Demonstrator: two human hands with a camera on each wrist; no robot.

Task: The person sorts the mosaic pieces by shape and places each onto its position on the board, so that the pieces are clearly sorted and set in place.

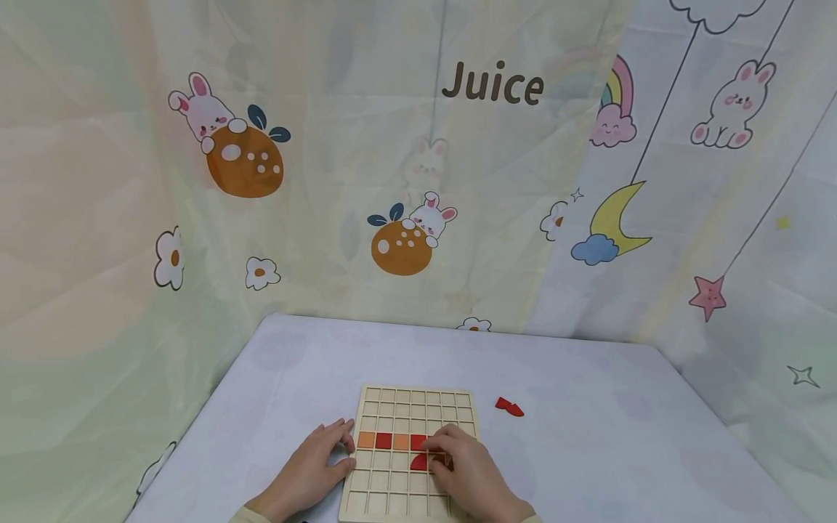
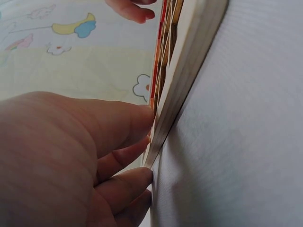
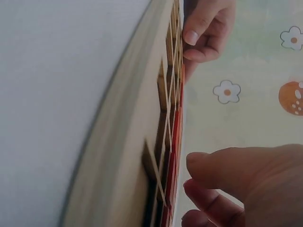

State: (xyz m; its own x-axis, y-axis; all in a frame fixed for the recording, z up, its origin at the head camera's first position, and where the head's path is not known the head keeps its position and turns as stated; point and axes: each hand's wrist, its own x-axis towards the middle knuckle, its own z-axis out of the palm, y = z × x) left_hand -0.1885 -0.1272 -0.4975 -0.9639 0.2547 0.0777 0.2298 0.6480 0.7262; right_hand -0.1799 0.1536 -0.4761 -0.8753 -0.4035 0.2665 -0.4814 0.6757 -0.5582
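A light wooden grid board (image 1: 381,501) lies on the table. Along one row sit an orange square (image 1: 366,440), a dark red square (image 1: 383,441), a second orange square (image 1: 402,442) and a red piece (image 1: 417,441). One row nearer lies a red piece with a curved edge (image 1: 419,462). My left hand (image 1: 315,463) rests with thumb and fingertips along the board's left edge. Over the right part of the board, my right hand (image 1: 472,468) has its fingertips right at the red pieces, thumb and index finger apart. Its palm and fingers hide some cells there.
Two small red pieces (image 1: 510,407) lie on the white-covered table (image 1: 588,436), right of the board's far corner. A printed cloth curtain (image 1: 327,240) with rabbits, oranges and flowers hangs behind and beside the table.
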